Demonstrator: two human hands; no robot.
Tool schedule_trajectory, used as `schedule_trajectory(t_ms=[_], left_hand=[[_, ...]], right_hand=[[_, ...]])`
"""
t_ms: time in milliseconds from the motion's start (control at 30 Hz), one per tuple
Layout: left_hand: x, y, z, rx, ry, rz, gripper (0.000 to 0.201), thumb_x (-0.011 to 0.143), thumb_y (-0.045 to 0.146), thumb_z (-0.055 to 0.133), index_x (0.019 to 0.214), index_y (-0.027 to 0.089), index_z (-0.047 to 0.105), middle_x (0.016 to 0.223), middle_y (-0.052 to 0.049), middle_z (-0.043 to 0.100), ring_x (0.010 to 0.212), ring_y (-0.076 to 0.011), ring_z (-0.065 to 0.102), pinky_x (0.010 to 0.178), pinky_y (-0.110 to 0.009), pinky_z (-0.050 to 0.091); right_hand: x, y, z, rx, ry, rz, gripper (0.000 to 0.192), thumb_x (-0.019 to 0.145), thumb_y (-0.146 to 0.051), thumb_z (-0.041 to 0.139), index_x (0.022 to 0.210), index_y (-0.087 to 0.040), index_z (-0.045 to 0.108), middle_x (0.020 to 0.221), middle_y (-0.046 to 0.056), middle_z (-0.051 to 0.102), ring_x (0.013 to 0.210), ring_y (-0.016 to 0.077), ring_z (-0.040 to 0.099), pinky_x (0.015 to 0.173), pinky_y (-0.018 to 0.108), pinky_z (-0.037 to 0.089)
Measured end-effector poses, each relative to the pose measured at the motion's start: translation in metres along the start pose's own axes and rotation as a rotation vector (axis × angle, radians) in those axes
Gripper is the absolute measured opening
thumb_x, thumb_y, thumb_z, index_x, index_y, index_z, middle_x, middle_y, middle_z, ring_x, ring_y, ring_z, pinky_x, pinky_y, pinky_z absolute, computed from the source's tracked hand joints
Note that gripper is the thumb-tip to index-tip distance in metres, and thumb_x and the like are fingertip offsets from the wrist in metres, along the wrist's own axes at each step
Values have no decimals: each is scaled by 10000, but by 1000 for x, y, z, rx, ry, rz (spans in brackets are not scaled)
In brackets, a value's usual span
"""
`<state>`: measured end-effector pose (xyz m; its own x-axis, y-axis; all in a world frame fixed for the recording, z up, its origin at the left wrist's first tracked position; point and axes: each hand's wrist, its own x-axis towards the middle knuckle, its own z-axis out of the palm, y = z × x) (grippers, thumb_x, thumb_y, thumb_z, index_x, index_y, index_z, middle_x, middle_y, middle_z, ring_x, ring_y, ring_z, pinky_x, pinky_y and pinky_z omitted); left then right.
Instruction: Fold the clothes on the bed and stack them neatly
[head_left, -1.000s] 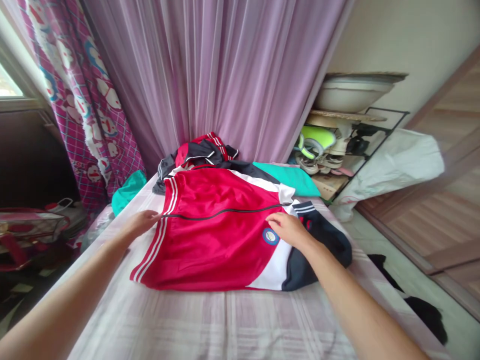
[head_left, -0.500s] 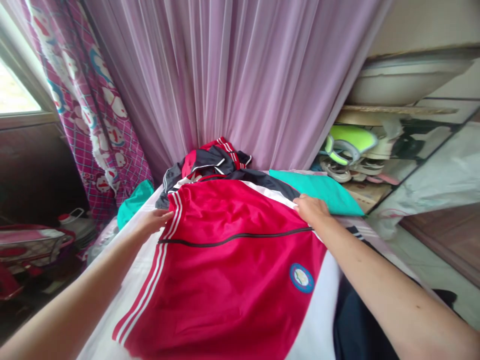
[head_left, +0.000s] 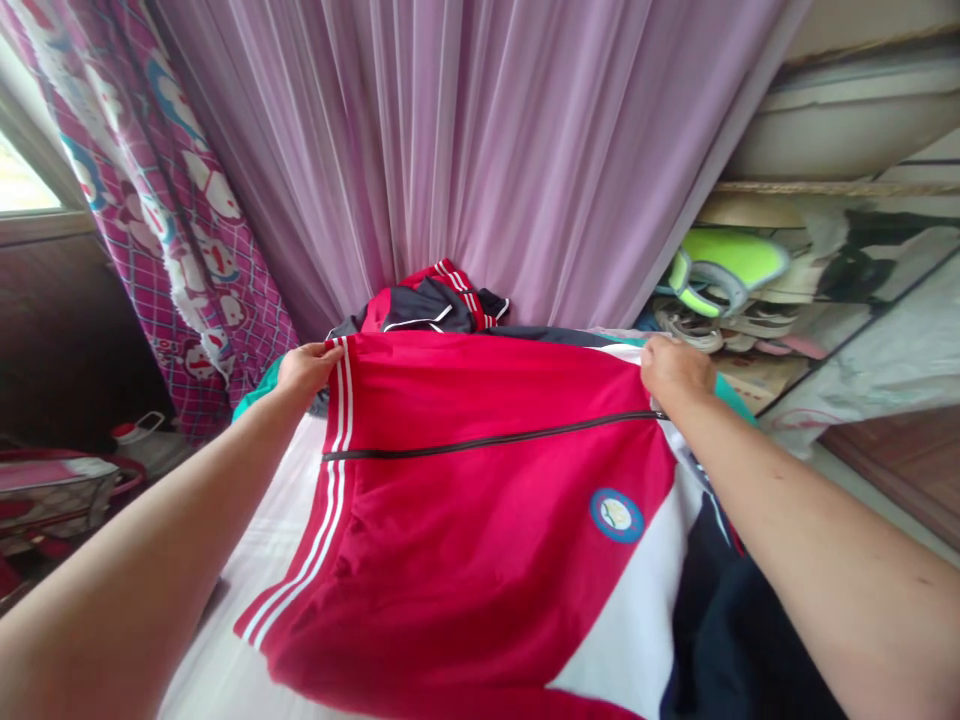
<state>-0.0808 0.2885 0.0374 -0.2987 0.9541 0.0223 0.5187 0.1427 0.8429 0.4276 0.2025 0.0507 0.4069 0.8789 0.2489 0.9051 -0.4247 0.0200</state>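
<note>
A red jacket (head_left: 487, 540) with a dark zip, a round blue badge and white side panels spreads before me over a white-covered surface. My left hand (head_left: 309, 368) is closed on its striped red hem at the far left corner. On the other side, my right hand (head_left: 677, 370) grips the white part of the jacket just beyond the zip's end. The cloth is stretched between both hands, its far edge raised. Dark navy fabric (head_left: 742, 620) lies under my right forearm.
A bundled red and navy garment (head_left: 431, 300) rests behind the jacket against a purple curtain (head_left: 465, 150). Teal cloth (head_left: 259, 388) shows at the left edge. To the right stands a rack with shoes (head_left: 750, 322) and a neon-green item (head_left: 739, 265).
Both hands have risen, the right one moving rightward. The jacket's far edge is lifted and pulled taut, covering more of the dark cloth and teal item behind it.
</note>
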Motion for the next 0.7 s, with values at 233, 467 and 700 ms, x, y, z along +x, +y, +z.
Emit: schedule_trajectory(t_ms=[233, 467, 700], left_hand=[[-36, -16, 6, -148, -219, -48, 587, 684, 576, 721, 1111, 175, 687, 962, -69, 750, 824, -188, 702, 679, -290, 566], [-97, -74, -34, 147, -360, -33, 655, 566, 673, 703, 988, 173, 726, 938, -94, 749, 824, -254, 687, 654, -335, 546], [-153, -92, -53, 425, -499, -66, 619, 586, 738, 592, 877, 200, 689, 731, -52, 722, 685, -246, 675, 524, -284, 479]], right_hand=[[-32, -8, 12, 24, 74, -56, 425, 945, -294, 408, 1312, -152, 571, 1178, 202, 625, 972, 317, 639, 773, 409, 491], [-139, 19, 18, 195, 27, -434, 348, 909, -328, 436, 1142, -218, 670, 1189, 127, 669, 1036, 292, 639, 866, 412, 518], [-255, 81, 5, 394, -352, -618, 338, 846, -457, 579, 1111, -303, 722, 1226, 75, 698, 1185, 291, 602, 1044, 501, 434]])
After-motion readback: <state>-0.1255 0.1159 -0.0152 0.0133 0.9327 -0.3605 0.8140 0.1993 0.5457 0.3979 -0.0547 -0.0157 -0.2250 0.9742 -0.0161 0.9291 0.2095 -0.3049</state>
